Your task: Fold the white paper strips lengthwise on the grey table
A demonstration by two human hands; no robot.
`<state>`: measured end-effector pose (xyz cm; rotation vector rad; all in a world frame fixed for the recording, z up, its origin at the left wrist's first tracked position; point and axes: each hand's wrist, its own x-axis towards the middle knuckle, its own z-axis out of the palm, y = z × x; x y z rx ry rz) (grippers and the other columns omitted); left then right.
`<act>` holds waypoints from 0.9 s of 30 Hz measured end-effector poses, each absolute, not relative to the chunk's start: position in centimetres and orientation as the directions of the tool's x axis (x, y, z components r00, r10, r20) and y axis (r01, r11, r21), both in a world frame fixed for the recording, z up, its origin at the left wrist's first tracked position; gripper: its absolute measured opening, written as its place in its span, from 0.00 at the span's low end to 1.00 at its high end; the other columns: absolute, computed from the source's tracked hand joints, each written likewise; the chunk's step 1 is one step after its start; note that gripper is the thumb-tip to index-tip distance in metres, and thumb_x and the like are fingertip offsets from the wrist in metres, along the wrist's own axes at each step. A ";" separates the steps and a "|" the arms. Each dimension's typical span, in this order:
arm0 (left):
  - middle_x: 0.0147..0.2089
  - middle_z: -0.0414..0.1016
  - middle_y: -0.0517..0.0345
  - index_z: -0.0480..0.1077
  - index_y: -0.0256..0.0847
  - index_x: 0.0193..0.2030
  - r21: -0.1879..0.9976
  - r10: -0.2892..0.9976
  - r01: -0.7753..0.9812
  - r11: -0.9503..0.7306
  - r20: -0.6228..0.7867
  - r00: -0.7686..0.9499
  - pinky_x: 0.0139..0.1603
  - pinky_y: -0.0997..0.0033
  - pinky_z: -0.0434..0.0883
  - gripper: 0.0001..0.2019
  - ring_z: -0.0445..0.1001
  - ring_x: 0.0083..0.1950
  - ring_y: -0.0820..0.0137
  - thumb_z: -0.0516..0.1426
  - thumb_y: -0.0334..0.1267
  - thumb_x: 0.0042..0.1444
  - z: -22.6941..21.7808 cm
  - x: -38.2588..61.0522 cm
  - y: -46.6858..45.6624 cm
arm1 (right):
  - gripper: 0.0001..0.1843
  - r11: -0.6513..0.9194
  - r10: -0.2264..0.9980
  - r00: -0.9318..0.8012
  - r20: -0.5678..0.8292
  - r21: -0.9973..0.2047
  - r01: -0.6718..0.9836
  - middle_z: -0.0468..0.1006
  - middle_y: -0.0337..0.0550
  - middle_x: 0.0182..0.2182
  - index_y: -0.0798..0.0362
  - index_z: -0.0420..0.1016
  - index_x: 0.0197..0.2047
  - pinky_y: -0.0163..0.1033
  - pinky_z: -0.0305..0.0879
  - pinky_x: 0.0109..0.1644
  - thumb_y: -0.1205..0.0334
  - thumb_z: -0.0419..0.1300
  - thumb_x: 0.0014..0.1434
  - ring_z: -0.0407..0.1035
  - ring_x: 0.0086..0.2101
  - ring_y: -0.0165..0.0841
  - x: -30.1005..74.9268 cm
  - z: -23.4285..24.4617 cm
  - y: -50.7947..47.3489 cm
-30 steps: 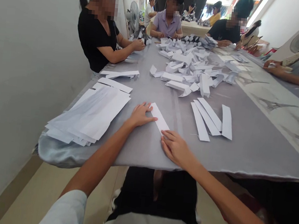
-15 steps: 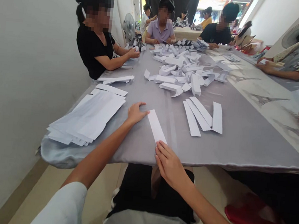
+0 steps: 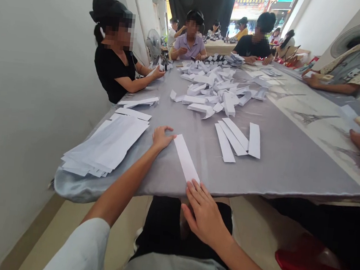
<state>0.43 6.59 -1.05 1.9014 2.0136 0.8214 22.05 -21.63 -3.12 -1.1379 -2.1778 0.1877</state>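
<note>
Resting on grey cloth-covered counter (image 3: 285,170): white paper strip (image 3: 186,157) | left hand (image 3: 162,138) lay open, just beside it | right hand (image 3: 204,213) was open at its near end | folded paper heap (image 3: 212,91) lay beyond

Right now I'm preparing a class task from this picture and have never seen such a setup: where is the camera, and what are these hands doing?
This picture comes from one camera worn on a person's head, looking forward and down, so the two bare arms at the bottom are that person's own. The left hand rests on the grey table cover beside a long white paper strip. The right hand is at the strip's near end, by the table edge. Neither hand clearly grips anything. A stack of white paper lies to the left, a few more strips lie to the right, and a heap of folded paper lies further along. Other people sit around the table.
</note>
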 end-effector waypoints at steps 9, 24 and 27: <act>0.58 0.80 0.51 0.79 0.46 0.54 0.558 0.949 0.806 -0.196 0.316 0.012 0.69 0.54 0.64 0.15 0.72 0.63 0.56 0.63 0.44 0.62 -1.6 -0.2 5.9 | 0.14 0.578 0.762 -0.224 0.608 -0.482 0.659 0.84 0.52 0.52 0.50 0.82 0.54 0.59 0.71 0.60 0.56 0.61 0.69 0.72 0.59 0.52 22.4 0.3 -16.9; 0.57 0.78 0.38 0.81 0.37 0.52 0.276 0.842 0.807 -0.523 0.316 0.438 0.66 0.52 0.68 0.19 0.72 0.62 0.50 0.62 0.50 0.65 -2.2 3.5 0.8 | 0.35 0.342 0.917 -0.240 0.319 -0.316 0.885 0.67 0.67 0.70 0.63 0.72 0.68 0.64 0.54 0.71 0.44 0.58 0.71 0.53 0.72 0.62 20.6 -2.1 -11.0; 0.57 0.78 0.39 0.82 0.38 0.50 0.314 0.858 0.803 -0.506 0.282 0.430 0.64 0.52 0.69 0.22 0.72 0.61 0.48 0.66 0.55 0.59 -1.9 3.4 1.1 | 0.31 0.340 0.913 -0.229 0.338 -0.320 0.884 0.67 0.68 0.69 0.64 0.75 0.65 0.65 0.54 0.72 0.47 0.58 0.71 0.53 0.72 0.62 21.3 -2.0 -13.8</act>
